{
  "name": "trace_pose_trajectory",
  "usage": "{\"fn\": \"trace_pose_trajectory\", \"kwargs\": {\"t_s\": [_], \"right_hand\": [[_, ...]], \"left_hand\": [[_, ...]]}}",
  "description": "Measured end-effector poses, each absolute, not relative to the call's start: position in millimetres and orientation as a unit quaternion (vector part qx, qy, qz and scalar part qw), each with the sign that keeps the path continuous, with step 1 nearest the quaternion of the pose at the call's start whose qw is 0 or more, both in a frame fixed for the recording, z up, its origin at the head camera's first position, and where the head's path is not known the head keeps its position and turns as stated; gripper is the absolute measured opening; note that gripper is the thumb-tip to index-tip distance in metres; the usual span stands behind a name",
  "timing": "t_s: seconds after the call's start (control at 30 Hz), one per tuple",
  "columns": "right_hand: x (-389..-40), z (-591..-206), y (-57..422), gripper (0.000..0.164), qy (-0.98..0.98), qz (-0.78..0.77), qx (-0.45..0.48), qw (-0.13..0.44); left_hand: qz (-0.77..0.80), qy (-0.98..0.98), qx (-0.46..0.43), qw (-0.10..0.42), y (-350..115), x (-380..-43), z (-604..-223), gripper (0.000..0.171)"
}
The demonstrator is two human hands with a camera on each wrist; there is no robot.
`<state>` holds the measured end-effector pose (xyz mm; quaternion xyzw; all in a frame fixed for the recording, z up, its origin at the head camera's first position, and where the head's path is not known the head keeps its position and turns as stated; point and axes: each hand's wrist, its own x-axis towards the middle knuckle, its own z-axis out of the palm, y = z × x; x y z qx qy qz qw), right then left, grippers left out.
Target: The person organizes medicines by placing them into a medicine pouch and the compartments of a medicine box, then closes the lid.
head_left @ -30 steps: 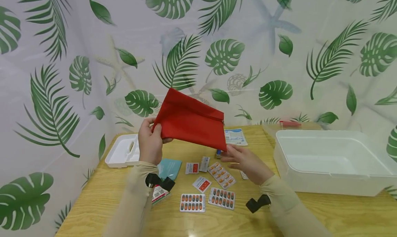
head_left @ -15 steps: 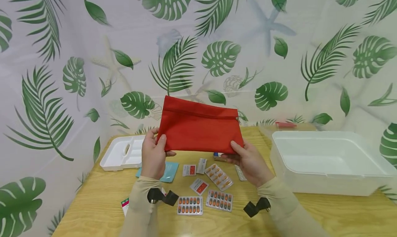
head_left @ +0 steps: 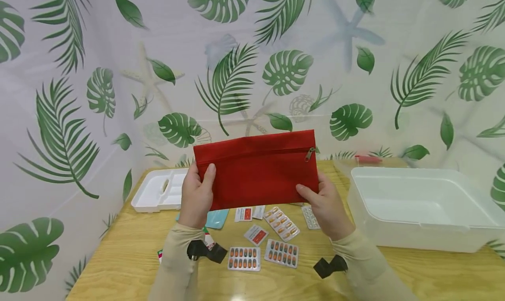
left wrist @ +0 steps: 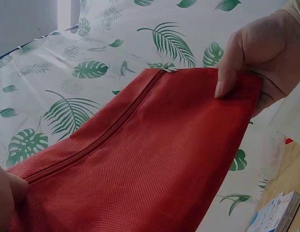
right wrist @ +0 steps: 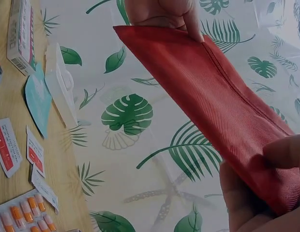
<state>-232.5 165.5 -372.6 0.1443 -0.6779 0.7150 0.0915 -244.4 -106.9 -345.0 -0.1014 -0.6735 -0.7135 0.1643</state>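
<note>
A flat red zipper pouch (head_left: 256, 174) is held up above the table, its zipper running along the upper side with the metal pull (head_left: 309, 154) at the right end. My left hand (head_left: 198, 193) grips the pouch's left edge, thumb on the front and fingers behind. At the lower right corner my right hand (head_left: 325, 207) pinches the pouch, thumb in front. The left wrist view shows the pouch (left wrist: 140, 145) slanting between both hands, its zipper closed along the part in sight. From the right wrist, the pouch (right wrist: 213, 96) looks thin and flat.
Blister packs of capsules (head_left: 244, 258) and small red-and-white packets (head_left: 256, 235) lie on the wooden table (head_left: 126, 257). A large white bin (head_left: 426, 235) stands at the right. A white tray (head_left: 147, 196) and a teal packet (head_left: 217, 219) are at the left. Behind hangs a leaf-print curtain.
The right hand, earlier open at the pouch's lower corner, has taken hold of it. The pouch has turned from tilted to nearly level, front facing me, and come slightly lower.
</note>
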Motion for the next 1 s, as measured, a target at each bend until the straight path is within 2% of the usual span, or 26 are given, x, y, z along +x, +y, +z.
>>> {"fn": "trace_pose_trajectory", "kwargs": {"t_s": [0.23, 0.5, 0.67, 0.83, 0.9, 1.0], "right_hand": [[-225.5, -366.5, 169.4, 0.045, -0.677, 0.719, 0.145, 0.059], [-218.9, -361.2, 169.6, 0.045, -0.661, 0.736, 0.137, 0.053], [-218.3, -359.1, 171.6, 0.044, -0.673, 0.722, 0.133, 0.093], [-219.3, -362.0, 171.8, 0.040, -0.699, 0.684, 0.142, 0.149], [-218.3, -362.4, 169.5, 0.037, -0.712, 0.662, 0.157, 0.175], [-216.0, -361.1, 164.8, 0.032, -0.730, 0.625, 0.176, 0.213]], "left_hand": [[-0.702, -0.680, -0.090, 0.191, -105.4, -243.4, -344.8, 0.032], [-0.695, -0.685, -0.099, 0.196, -105.7, -240.3, -342.2, 0.032], [-0.654, -0.719, -0.082, 0.220, -104.0, -241.5, -339.9, 0.028], [-0.534, -0.802, -0.033, 0.264, -104.1, -248.5, -346.9, 0.021], [-0.491, -0.829, -0.019, 0.268, -104.0, -249.1, -351.5, 0.024], [-0.461, -0.848, -0.009, 0.261, -103.3, -248.6, -356.6, 0.039]]}}
